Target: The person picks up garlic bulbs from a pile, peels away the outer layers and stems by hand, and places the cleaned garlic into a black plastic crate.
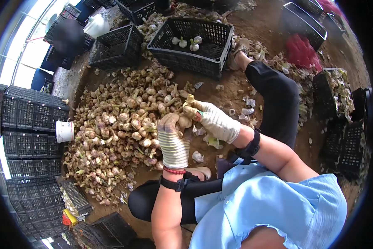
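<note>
Both my hands wear whitish knit gloves and meet over the right edge of a large heap of garlic (pixel 120 124). My left hand (pixel 172 139) is closed round a garlic bulb (pixel 184 122). Close beside it, my right hand (pixel 213 120) pinches the stem (pixel 189 99) above that bulb, its fingertips dirty. Beyond my hands stands a black plastic crate (pixel 186 60) with several cleaned white bulbs (pixel 194 46) in it. Peeled skins (pixel 248 106) lie on the ground right of my hands.
Stacked black crates (pixel 35 112) and a white bucket (pixel 65 131) stand at left. Another crate (pixel 116 47) is beyond the heap. At right are a red mesh bag (pixel 302 52) and a crate of skins (pixel 338 89). My legs flank the work spot.
</note>
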`<state>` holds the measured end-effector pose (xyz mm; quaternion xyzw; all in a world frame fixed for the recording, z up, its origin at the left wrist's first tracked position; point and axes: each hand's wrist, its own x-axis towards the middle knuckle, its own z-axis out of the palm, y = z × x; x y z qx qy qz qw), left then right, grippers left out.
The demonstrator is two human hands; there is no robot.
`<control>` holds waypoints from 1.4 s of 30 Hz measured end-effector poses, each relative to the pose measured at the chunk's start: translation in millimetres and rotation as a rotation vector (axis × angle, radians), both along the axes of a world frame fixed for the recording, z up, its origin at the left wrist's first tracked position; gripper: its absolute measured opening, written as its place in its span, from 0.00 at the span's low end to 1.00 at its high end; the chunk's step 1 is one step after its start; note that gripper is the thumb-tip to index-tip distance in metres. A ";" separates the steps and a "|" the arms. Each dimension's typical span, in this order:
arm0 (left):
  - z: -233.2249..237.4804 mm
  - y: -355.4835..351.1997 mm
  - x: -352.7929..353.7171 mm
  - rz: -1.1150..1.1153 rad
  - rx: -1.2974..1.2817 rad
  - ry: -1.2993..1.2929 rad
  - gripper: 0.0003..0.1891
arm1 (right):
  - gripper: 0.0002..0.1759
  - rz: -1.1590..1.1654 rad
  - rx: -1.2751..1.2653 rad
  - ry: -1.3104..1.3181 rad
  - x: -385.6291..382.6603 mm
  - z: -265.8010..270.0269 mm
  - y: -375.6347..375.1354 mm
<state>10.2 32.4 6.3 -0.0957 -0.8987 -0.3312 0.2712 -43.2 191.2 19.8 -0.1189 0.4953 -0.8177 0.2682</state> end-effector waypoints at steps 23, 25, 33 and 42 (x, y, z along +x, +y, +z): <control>-24.3 5.2 -12.9 0.036 0.438 -0.362 0.32 | 0.16 0.093 0.395 0.110 -28.4 -10.5 19.9; -11.6 10.7 -18.0 -0.034 0.936 -0.445 0.27 | 0.14 0.023 0.434 0.172 -29.2 -7.0 15.8; -12.9 8.9 -18.0 -0.080 1.721 -0.765 0.25 | 0.11 -0.123 0.573 0.377 -22.0 -18.1 13.8; -28.7 -13.5 -30.9 0.295 0.744 -0.463 0.09 | 0.13 -0.074 0.523 0.025 -22.4 -22.3 10.9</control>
